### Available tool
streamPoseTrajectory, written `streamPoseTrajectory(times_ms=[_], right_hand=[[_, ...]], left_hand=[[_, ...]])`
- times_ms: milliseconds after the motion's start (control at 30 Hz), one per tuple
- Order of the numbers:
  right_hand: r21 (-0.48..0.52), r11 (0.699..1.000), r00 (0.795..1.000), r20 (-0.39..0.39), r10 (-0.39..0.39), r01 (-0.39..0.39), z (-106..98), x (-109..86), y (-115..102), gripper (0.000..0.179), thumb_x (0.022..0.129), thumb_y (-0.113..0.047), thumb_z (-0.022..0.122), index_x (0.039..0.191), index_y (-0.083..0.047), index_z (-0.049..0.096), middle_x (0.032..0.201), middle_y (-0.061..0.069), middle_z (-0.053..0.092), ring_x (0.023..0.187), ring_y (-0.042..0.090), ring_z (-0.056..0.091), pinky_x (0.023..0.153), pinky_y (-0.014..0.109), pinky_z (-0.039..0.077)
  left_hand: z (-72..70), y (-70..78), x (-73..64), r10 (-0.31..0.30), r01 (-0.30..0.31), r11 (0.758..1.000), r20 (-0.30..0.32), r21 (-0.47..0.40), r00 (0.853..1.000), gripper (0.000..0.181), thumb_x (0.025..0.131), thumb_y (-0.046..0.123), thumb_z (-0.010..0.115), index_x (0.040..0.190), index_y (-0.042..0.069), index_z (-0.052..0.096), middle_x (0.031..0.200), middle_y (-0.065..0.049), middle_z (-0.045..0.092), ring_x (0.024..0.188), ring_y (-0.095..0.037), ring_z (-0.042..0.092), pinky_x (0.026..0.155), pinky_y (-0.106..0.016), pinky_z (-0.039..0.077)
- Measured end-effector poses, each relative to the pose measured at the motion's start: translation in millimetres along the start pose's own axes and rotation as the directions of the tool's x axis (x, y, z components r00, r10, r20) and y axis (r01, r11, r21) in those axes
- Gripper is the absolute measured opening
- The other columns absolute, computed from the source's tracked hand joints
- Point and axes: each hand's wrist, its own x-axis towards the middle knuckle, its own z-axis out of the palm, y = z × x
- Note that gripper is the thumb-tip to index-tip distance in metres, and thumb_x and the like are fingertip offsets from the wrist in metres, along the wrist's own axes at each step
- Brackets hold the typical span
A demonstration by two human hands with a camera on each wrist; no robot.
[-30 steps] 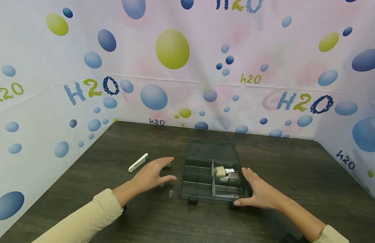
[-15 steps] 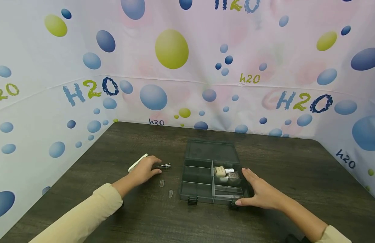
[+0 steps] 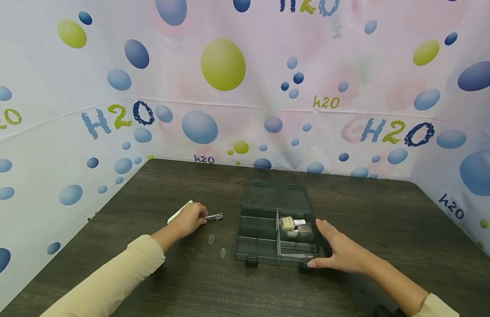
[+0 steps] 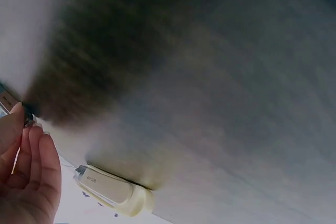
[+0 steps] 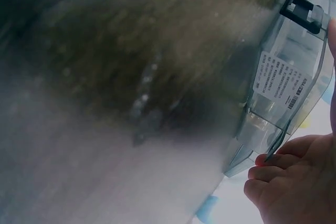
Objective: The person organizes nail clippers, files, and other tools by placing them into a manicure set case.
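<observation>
My left hand (image 3: 188, 219) pinches a silver nail clipper (image 3: 215, 216) between thumb and fingertips, low over the table left of the box. The left wrist view shows this hand (image 4: 32, 169) at its left edge. A cream nail clipper (image 4: 113, 186) lies just beyond it, partly covered by the hand in the head view. My right hand (image 3: 340, 252) grips the right front corner of a smoky clear compartment box (image 3: 257, 243), thumb by the front latch and fingers along the side. The box lid is open. In the right wrist view, fingertips (image 5: 265, 174) curl at the box wall.
Two clear nail tips (image 3: 223, 252) lie on the dark wooden table (image 3: 197, 281) between the left hand and the box. Nail polish bottles (image 3: 287, 223) sit in the box's back right compartment. A printed curtain (image 3: 245, 110) hangs behind and beside the table.
My left hand has moved left and down onto the silver nail clipper and taken hold of it. The nail tips have come fully into view. My right hand stays at the box.
</observation>
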Motion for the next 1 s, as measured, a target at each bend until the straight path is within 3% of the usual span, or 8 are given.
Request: streamPoseTrajectory(times_ms=[133, 500, 767, 1000], right_hand=[[-0.01, 1.0, 1.0, 0.008, 0.006, -0.006, -1, 0.6, 0, 0.115, 0.071, -0.06, 0.069, 0.143, 0.012, 0.017, 0.149, 0.032, 0.016, 0.136, 0.051, 0.014, 0.103, 0.067, 0.022], [-0.013, 1.0, 1.0, 0.028, 0.009, -0.008, -1, 0.3, -1, 0.114, 0.072, -0.06, 0.068, 0.144, 0.011, 0.016, 0.149, 0.033, 0.015, 0.136, 0.052, 0.013, 0.103, 0.068, 0.021], [-0.019, 1.0, 1.0, 0.025, 0.011, -0.01, -2, 0.5, -1, 0.113, 0.072, -0.061, 0.068, 0.144, 0.011, 0.017, 0.149, 0.033, 0.016, 0.136, 0.052, 0.014, 0.103, 0.068, 0.022], [-0.011, 1.0, 1.0, 0.026, 0.011, -0.011, -2, -0.4, -1, 0.113, 0.072, -0.06, 0.068, 0.144, 0.01, 0.017, 0.149, 0.033, 0.015, 0.136, 0.053, 0.013, 0.102, 0.069, 0.021]], left_hand=[[0.4, -2.3, 0.9, 0.003, -0.003, 1.0, -0.009, -0.005, 1.0, 0.007, 0.081, 0.003, 0.068, 0.074, 0.003, 0.066, 0.07, -0.005, 0.063, 0.058, -0.009, 0.051, 0.053, -0.023, 0.043], [-4.8, -2.4, -2.0, -0.006, 0.003, 0.997, -0.027, -0.082, 1.0, 0.006, 0.082, 0.003, 0.067, 0.076, 0.002, 0.068, 0.073, -0.007, 0.066, 0.06, -0.009, 0.054, 0.054, -0.024, 0.047], [-12.1, 0.3, -4.8, 0.079, -0.091, 0.99, -0.11, -0.111, 0.991, 0.005, 0.081, 0.003, 0.068, 0.079, -0.002, 0.071, 0.077, -0.012, 0.07, 0.065, -0.017, 0.064, 0.057, -0.025, 0.052], [-12.2, 4.2, -6.4, 0.084, -0.11, 0.983, -0.179, -0.144, 0.98, 0.006, 0.08, 0.005, 0.068, 0.081, 0.0, 0.072, 0.077, -0.01, 0.07, 0.065, -0.015, 0.063, 0.057, -0.023, 0.052]])
